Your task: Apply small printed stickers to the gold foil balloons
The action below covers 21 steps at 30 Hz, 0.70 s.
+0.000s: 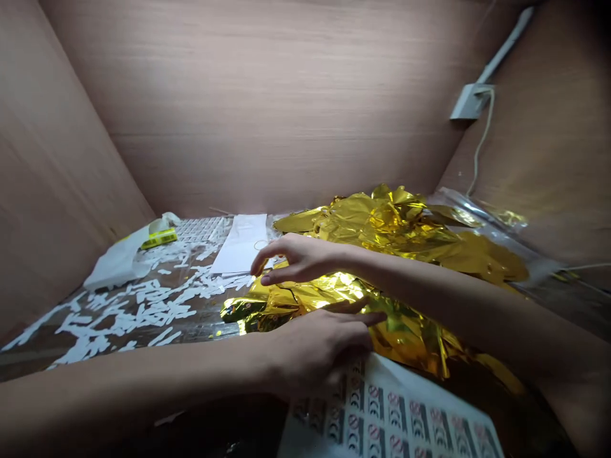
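My left hand [329, 343] reaches in from the left, back upward, its fingers pointing right over crumpled gold foil balloons [329, 289]. The edge of a sheet of small printed warning and CE stickers [396, 410] is at its thumb side; the exact grip is in shadow and blurred. Beyond it, my right hand [291, 257] crosses in from the right above the foil. Its fingers are loosely bent, with a gap between thumb and forefinger and nothing seen between them. White paper sheets [243, 232] lie just past its fingertips.
Scattered white paper strips [138, 312] cover the left of the table. A white bag [119, 257], a yellow packet [160, 237] and another sticker sheet [200, 229] lie at the back left. Clear plastic [496, 222] is at right, below a wall socket box [470, 102]. Wooden panels enclose three sides.
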### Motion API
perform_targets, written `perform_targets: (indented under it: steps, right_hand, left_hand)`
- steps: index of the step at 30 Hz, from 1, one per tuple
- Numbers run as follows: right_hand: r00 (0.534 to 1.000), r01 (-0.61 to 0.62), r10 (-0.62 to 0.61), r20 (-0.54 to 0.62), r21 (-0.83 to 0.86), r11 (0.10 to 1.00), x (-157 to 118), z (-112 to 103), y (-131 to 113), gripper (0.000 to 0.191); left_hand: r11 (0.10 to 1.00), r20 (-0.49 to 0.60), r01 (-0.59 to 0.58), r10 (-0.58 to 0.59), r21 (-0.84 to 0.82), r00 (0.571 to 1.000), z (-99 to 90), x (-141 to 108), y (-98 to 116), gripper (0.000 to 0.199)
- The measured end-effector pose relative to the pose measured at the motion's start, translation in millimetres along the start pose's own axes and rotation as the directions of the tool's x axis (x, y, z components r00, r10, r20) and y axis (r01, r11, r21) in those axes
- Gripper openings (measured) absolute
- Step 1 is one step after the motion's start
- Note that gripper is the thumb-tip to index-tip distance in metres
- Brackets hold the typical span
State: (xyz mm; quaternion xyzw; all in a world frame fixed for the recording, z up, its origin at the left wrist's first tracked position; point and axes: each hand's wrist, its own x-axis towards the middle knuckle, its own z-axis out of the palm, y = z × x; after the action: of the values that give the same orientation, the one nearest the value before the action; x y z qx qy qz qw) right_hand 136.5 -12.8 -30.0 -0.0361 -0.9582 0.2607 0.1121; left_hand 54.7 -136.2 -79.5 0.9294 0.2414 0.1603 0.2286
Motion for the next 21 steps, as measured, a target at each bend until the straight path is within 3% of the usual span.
perform_targets:
  steps: [5,15,18,21]
  right_hand:
    - [0.996,0.057,-0.057,-0.072,-0.003,0.998,-11.7,-15.6,-12.7,0.022]
    - [0.931,-0.016,-0.06,-0.359,-0.203,0.979,-87.1,-95.3,-63.5,0.02]
    - [0.926,-0.082,-0.028,-0.376,-0.276,0.958,-116.3,-90.9,-73.7,0.021]
    - [0.946,-0.194,0.048,-0.321,-0.439,0.877,-149.8,-65.5,-75.9,0.016]
  left_hand:
    - [0.998,0.026,0.043,-0.044,0.039,0.999,25.8,30.3,-15.7,0.014]
    - [0.987,-0.003,0.133,-0.134,0.091,0.991,37.6,31.9,-16.5,0.039]
    - [0.986,-0.016,0.165,-0.164,0.022,0.986,37.9,34.4,-20.9,0.033]
    - [0.981,-0.034,0.19,-0.191,-0.043,0.981,29.5,36.7,-21.9,0.028]
